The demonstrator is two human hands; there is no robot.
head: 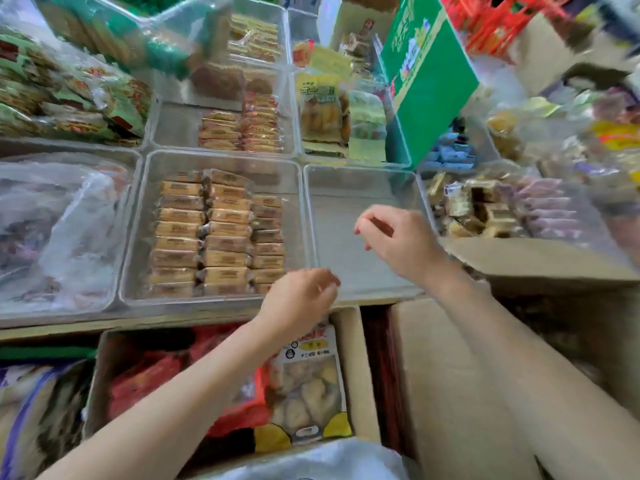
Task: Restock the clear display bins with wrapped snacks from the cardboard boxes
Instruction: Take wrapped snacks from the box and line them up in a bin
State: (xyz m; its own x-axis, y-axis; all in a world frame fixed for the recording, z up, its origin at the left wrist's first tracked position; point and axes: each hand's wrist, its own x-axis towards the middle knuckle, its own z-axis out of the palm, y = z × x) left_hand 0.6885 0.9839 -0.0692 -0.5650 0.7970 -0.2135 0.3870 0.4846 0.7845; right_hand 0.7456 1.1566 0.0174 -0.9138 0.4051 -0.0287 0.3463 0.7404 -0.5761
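The empty clear bin (363, 233) is the landmark: rigid, glossy plastic with rounded corners, not yet filled, so restocking looks partway done. Left of it, a like bin holds tidy rows of tan wrapped snack bars (216, 233). Over it hangs the right hand (398, 242), fingers loosely curled, holding nothing; at its near-left corner the left hand (299, 301) likewise. Below it, an open cardboard box (353, 358) holds a crinkly snack bag (308, 386).

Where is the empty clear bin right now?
In the head view, the empty clear bin sits centre-right in the front row, just right of the bin of brown wrapped snacks and under the right hand.
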